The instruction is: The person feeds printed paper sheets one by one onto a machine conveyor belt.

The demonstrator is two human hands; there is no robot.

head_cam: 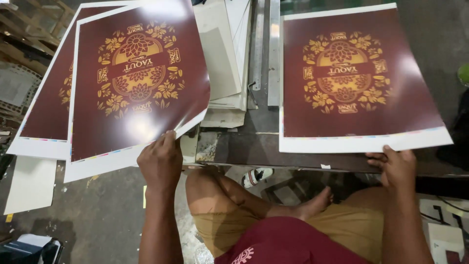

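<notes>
Both hands gripping printed sheets

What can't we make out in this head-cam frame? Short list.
- Left hand fingertips: behind the lifted maroon sheet, grip unseen.
- Left stack: mostly covered by that sheet; count unreadable.
- Right hand: at the right sheet's white margin; contact unclear.
- Pale board stack: top cut by the frame edge.
- Floor items bottom left: dark, cut off.

Left hand lifts a maroon printed sheet; right hand apparently grips another sheet on the surface.
</notes>
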